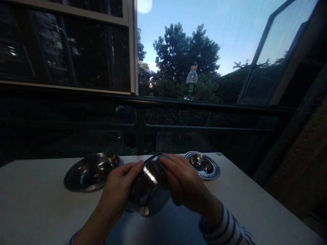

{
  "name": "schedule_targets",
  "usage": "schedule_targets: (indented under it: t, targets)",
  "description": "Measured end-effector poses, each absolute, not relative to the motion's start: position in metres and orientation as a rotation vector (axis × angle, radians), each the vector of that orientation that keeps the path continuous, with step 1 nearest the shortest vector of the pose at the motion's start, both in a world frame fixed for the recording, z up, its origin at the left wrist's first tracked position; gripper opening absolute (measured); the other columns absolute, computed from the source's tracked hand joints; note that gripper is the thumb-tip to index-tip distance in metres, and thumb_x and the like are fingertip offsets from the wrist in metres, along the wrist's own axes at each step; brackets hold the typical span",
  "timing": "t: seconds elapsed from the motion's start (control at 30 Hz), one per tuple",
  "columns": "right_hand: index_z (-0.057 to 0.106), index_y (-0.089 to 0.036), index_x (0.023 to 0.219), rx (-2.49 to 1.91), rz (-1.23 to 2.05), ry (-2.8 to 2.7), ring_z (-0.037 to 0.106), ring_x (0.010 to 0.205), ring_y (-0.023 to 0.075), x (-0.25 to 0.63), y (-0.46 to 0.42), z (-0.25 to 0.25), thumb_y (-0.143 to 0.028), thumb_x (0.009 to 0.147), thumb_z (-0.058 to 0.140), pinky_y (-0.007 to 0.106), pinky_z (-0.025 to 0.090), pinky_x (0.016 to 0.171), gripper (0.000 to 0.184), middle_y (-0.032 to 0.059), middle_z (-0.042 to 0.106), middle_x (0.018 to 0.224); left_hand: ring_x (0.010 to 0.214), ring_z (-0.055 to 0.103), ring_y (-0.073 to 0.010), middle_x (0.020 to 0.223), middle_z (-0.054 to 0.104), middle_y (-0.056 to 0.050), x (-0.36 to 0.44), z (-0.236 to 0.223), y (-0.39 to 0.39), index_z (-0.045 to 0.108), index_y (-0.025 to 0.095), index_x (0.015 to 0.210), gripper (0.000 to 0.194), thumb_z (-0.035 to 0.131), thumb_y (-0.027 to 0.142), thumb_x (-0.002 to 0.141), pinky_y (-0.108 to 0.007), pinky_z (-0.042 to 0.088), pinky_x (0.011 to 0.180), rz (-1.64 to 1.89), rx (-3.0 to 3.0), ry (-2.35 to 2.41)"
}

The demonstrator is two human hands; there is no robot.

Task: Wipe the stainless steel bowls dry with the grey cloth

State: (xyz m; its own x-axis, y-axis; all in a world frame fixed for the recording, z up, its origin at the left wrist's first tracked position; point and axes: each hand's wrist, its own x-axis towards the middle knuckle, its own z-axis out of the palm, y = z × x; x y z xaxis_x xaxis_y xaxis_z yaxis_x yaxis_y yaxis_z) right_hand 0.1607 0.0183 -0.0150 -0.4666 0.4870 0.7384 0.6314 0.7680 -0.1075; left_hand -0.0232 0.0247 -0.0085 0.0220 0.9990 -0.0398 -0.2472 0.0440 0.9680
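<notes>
A shiny metal bowl (149, 190) is held tilted above the table, its rounded outside showing. My left hand (119, 185) grips its left side, thumb on the outer wall and fingers mostly hidden behind it. Curved over the upper right of the bowl, my right hand (185, 178) presses a dark grey piece (162, 159) that looks like a cloth against the metal. Most of that piece is hidden under the fingers and palm.
A wide metal basin (76, 177) lies at the left on the white table (33, 197). At the back right stand metal dishes (214, 173), apparently stacked. A plastic bottle (190, 86) with a green label is on the railing (163, 101) by the open window.
</notes>
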Motion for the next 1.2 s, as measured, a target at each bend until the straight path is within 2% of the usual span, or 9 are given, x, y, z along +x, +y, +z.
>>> schedule_targets:
  t: [0.13,0.33,0.53,0.77,0.9,1.0,1.2]
  targets:
    - [0.038,-0.013,0.128,-0.995,-0.132,-1.996,0.053,0.108,0.0195,0.163,0.022,-0.018,-0.015,0.09,0.038,0.038,0.046,0.091,0.038,0.0128,0.057,0.116,0.056,0.061,-0.0145,0.059,0.069,-0.002,-0.024,-0.007,0.025,0.07,0.016,0.067,0.024,0.07,0.04,0.064,-0.022,0.044,0.053,1.273,1.026,1.07]
    - [0.045,-0.013,0.121,-0.727,-0.245,-2.187,0.046,0.117,0.0207,0.155,0.013,-0.014,-0.014,0.089,0.037,0.04,0.04,0.1,0.033,0.0132,0.056,0.119,0.056,0.06,-0.0133,0.059,0.069,-0.002,-0.022,-0.009,0.025,0.07,0.015,0.067,0.022,0.069,0.037,0.065,-0.02,0.043,0.052,1.251,1.134,1.091]
    - [0.048,-0.016,0.118,-0.971,-0.097,-1.952,0.054,0.104,0.0195,0.165,0.025,-0.02,-0.016,0.089,0.04,0.039,0.047,0.09,0.031,0.0103,0.059,0.111,0.053,0.06,-0.014,0.056,0.067,-0.002,-0.025,-0.003,0.026,0.07,0.015,0.067,0.021,0.07,0.035,0.065,-0.02,0.044,0.049,1.269,1.053,1.069]
    - [0.047,-0.015,0.122,-0.766,-0.174,-2.129,0.047,0.116,0.0208,0.156,0.013,-0.014,-0.014,0.089,0.038,0.043,0.04,0.099,0.034,0.0116,0.055,0.121,0.051,0.061,-0.0129,0.055,0.068,-0.003,-0.022,-0.005,0.025,0.069,0.013,0.064,0.017,0.073,0.029,0.061,-0.019,0.046,0.049,1.252,0.972,1.014]
    - [0.047,-0.019,0.123,-0.864,-0.036,-1.966,0.051,0.111,0.0196,0.162,0.023,-0.018,-0.015,0.09,0.038,0.041,0.043,0.095,0.034,0.0097,0.057,0.119,0.048,0.062,-0.014,0.055,0.068,-0.003,-0.028,0.001,0.03,0.068,0.013,0.064,0.01,0.069,0.022,0.066,-0.02,0.047,0.045,1.315,0.826,1.016]
    - [0.047,-0.019,0.123,-0.94,0.062,-1.859,0.055,0.106,0.0184,0.167,0.028,-0.02,-0.018,0.09,0.039,0.037,0.047,0.091,0.034,0.0089,0.059,0.114,0.045,0.062,-0.0139,0.053,0.067,-0.003,-0.035,0.007,0.033,0.066,0.014,0.06,0.013,0.062,0.017,0.072,-0.021,0.049,0.045,1.421,0.718,1.005]
    - [0.047,-0.02,0.123,-0.859,0.06,-1.921,0.051,0.112,0.0176,0.164,0.019,-0.015,-0.015,0.089,0.038,0.037,0.043,0.097,0.035,0.0072,0.056,0.12,0.049,0.064,-0.0153,0.058,0.07,-0.006,-0.029,0.005,0.031,0.066,0.013,0.063,0.014,0.06,0.017,0.075,-0.023,0.051,0.047,1.312,0.723,0.988]
